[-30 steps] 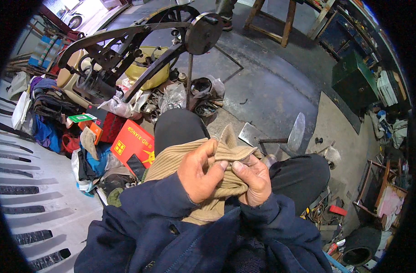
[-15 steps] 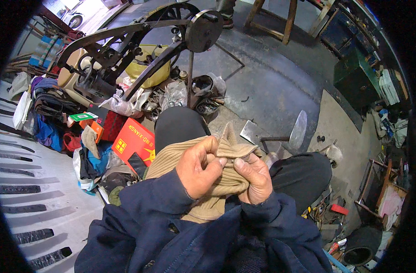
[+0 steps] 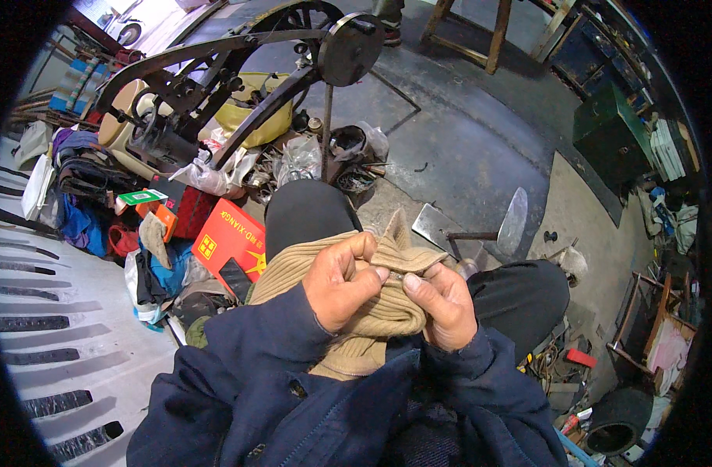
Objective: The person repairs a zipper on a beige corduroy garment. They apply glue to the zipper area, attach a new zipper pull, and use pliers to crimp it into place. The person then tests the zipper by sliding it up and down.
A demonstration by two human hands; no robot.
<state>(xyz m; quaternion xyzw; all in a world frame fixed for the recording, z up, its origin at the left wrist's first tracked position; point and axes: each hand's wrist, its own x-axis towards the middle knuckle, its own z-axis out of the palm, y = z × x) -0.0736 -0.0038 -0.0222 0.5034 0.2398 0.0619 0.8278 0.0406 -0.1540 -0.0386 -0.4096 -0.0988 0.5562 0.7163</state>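
Both hands pinch tan ribbed cloth [image 3: 371,311] above a cluttered concrete floor [image 3: 465,148].

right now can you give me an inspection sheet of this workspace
surface: grey concrete floor; the person sits, knees in dark trousers.
job's things: tan ribbed knit garment bunched on the lap.
clutter: red carton, plastic bags, cloths and metal parts heaped at left; metal shoe last stand ahead.
grippers: left hand and right hand both pinch the garment's top edge, fingertips meeting.
cables: nothing seen.
surroundings: black treadle machine frame with round wheel, green metal box, wooden stool legs, tyre at lower right.
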